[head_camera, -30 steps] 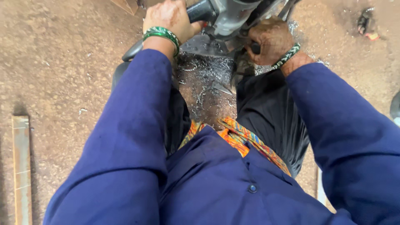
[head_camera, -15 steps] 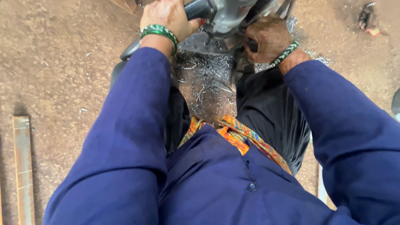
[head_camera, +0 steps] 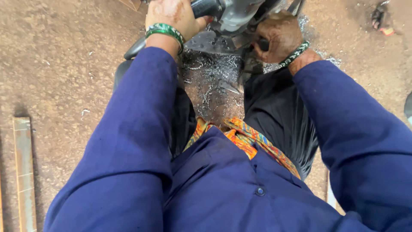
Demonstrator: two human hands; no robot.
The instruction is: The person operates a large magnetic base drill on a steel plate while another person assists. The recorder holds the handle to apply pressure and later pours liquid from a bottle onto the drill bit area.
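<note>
The power tool sits low over the floor, above metal shavings. Left hand grips its dark handle; right hand clenches a side grip. Judged heavy, rigid; hold both handles firmly.

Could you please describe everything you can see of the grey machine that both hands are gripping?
The grey machine sits at the top edge, partly cut off. It looks like metal, with a smooth rounded grey body. The left hand grips a dark handle on it; the right hand holds its other side. Shiny metal shavings lie below it.
</note>
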